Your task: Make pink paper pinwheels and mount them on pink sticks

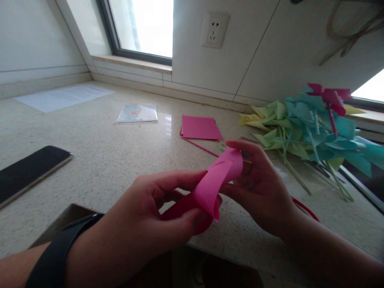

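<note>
A curled piece of pink paper (216,181) is held up over the counter's front edge between both hands. My left hand (150,218), with a black band on the wrist, pinches its lower folded part between thumb and fingers. My right hand (258,185) grips the upper curl from the right, the index finger lying over the top. A red strip shows under the paper and behind the right wrist.
A stack of pink paper squares (200,127) and a thin pink stick (200,147) lie behind the hands. A heap of yellow, green, teal and pink paper pinwheels (312,128) fills the right. A black phone (28,170) lies left, a clear packet (138,113) and a printed sheet (64,97) farther back.
</note>
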A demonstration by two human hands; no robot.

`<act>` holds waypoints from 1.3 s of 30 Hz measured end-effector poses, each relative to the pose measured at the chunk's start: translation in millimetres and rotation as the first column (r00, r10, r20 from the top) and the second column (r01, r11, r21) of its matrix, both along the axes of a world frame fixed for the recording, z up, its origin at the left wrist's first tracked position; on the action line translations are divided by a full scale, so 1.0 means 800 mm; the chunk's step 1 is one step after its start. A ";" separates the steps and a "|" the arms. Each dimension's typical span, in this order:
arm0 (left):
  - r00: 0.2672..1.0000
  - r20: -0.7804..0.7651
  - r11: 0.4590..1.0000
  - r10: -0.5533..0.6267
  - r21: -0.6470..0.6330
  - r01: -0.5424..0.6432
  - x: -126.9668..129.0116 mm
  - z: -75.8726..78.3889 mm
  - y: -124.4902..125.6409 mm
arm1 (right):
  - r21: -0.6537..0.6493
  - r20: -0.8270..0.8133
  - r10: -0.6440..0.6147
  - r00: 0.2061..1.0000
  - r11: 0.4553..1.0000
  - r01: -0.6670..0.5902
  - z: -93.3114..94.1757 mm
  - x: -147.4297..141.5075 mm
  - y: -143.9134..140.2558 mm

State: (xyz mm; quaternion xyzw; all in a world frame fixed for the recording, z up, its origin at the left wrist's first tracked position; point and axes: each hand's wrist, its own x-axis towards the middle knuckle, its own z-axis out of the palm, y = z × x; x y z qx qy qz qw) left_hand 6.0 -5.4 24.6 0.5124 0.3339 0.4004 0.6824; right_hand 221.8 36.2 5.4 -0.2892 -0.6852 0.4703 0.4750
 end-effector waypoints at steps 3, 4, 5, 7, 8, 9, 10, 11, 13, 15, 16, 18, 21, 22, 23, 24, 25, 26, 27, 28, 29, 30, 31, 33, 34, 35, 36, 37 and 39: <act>1.000 -0.023 1.000 -0.001 0.007 0.001 0.000 0.000 -0.001 | 0.013 0.009 0.003 1.000 1.000 -0.003 -0.001 0.001 0.000; 1.000 -0.025 1.000 0.001 0.009 -0.001 0.001 0.000 -0.002 | 0.018 0.018 -0.004 1.000 1.000 0.004 -0.002 0.002 0.000; 1.000 -0.023 1.000 0.003 0.012 -0.002 0.001 -0.001 -0.003 | 0.024 0.029 -0.010 1.000 1.000 0.010 -0.002 0.002 0.000; 1.000 -0.021 1.000 0.007 0.022 -0.007 0.001 -0.003 -0.004 | 0.038 0.051 -0.017 0.999 0.999 0.015 -0.002 0.003 0.000; 1.000 -0.022 1.000 0.007 0.031 -0.006 0.001 -0.004 -0.004 | 0.043 0.062 -0.018 0.998 0.999 0.015 -0.002 0.003 0.000; 1.000 -0.022 0.999 0.004 0.043 -0.003 0.001 -0.005 -0.004 | 0.047 0.071 -0.017 0.997 0.999 0.014 -0.002 0.004 0.000; 1.000 -0.024 0.998 0.005 0.055 -0.004 0.001 -0.005 -0.004 | 0.050 0.077 -0.016 0.997 0.999 0.012 -0.002 0.004 0.000; 1.000 -0.030 0.998 0.006 0.067 -0.004 0.000 -0.006 -0.003 | 0.050 0.083 -0.014 0.996 0.999 0.009 -0.002 0.004 0.000; 0.999 -0.053 0.996 0.012 0.088 -0.007 0.000 -0.006 -0.003 | 0.050 0.095 -0.011 0.995 0.999 0.006 -0.001 0.005 0.000; 0.997 -0.078 0.995 0.026 0.097 -0.018 0.000 -0.005 -0.003 | 0.059 0.114 -0.021 0.993 0.998 0.015 -0.001 0.006 -0.001; 0.996 -0.087 0.995 0.032 0.099 -0.023 0.001 -0.005 -0.003 | 0.068 0.125 -0.032 0.992 0.997 0.023 -0.001 0.006 -0.001; 0.995 -0.097 0.994 0.033 0.103 -0.023 0.001 -0.004 -0.003 | 0.090 0.147 -0.054 0.988 0.995 0.041 -0.002 0.007 -0.001; 0.993 -0.117 0.994 0.023 0.109 -0.010 0.001 -0.004 -0.002 | 0.120 0.169 -0.078 0.983 0.991 0.058 -0.003 0.007 -0.001; 0.992 -0.126 0.994 0.025 0.112 -0.011 0.000 -0.003 -0.002 | 0.125 0.175 -0.085 0.981 0.990 0.064 -0.003 0.008 -0.001; 0.990 -0.135 0.993 0.028 0.118 -0.012 0.000 -0.003 -0.002 | 0.130 0.181 -0.090 0.979 0.989 0.066 -0.003 0.008 -0.002; 0.989 -0.148 0.992 0.029 0.123 -0.010 -0.001 -0.003 -0.002 | 0.133 0.189 -0.090 0.978 0.989 0.066 -0.003 0.008 -0.002; 0.988 -0.152 0.990 0.029 0.139 -0.008 -0.001 -0.003 -0.003 | 0.133 0.199 -0.089 0.976 0.989 0.063 -0.002 0.009 -0.002; 0.987 -0.161 0.988 0.028 0.152 -0.003 -0.001 -0.003 -0.003 | 0.135 0.211 -0.087 0.974 0.989 0.060 -0.002 0.009 -0.002; 0.985 -0.170 0.986 0.035 0.164 -0.007 -0.002 -0.004 -0.003 | 0.140 0.225 -0.091 0.970 0.988 0.060 -0.001 0.010 -0.002; 0.983 -0.177 0.984 0.041 0.178 -0.009 -0.002 -0.004 -0.003 | 0.147 0.243 -0.100 0.965 0.987 0.065 -0.001 0.011 -0.003; 0.981 -0.186 0.982 0.049 0.188 -0.014 -0.002 -0.004 -0.003 | 0.155 0.263 -0.112 0.958 0.985 0.073 0.000 0.012 -0.003; 0.979 -0.193 0.980 0.058 0.200 -0.018 -0.001 -0.004 -0.004 | 0.166 0.281 -0.128 0.951 0.983 0.083 0.000 0.013 -0.003; 0.977 -0.202 0.977 0.064 0.211 -0.020 -0.001 -0.005 -0.003 | 0.181 0.296 -0.140 0.945 0.980 0.089 0.000 0.013 -0.003; 0.972 -0.223 0.971 0.072 0.238 -0.017 -0.001 -0.005 -0.003 | 0.203 0.317 -0.154 0.936 0.975 0.092 0.000 0.014 -0.003; 0.970 -0.232 0.967 0.075 0.254 -0.014 -0.001 -0.006 -0.003 | 0.209 0.325 -0.154 0.933 0.974 0.088 0.000 0.014 -0.003; 0.968 -0.239 0.963 0.076 0.271 -0.009 -0.001 -0.006 -0.003 | 0.214 0.328 -0.154 0.932 0.973 0.086 0.001 0.014 -0.003; 0.966 -0.246 0.959 0.078 0.283 -0.005 -0.002 -0.006 -0.003 | 0.215 0.331 -0.154 0.931 0.973 0.085 0.001 0.014 -0.003; 0.964 -0.254 0.957 0.083 0.289 -0.007 -0.002 -0.006 -0.003 | 0.215 0.332 -0.155 0.930 0.973 0.085 0.002 0.013 -0.003; 0.957 -0.274 0.956 0.099 0.294 -0.015 -0.002 -0.006 -0.003 | 0.215 0.329 -0.164 0.930 0.972 0.096 0.003 0.012 -0.003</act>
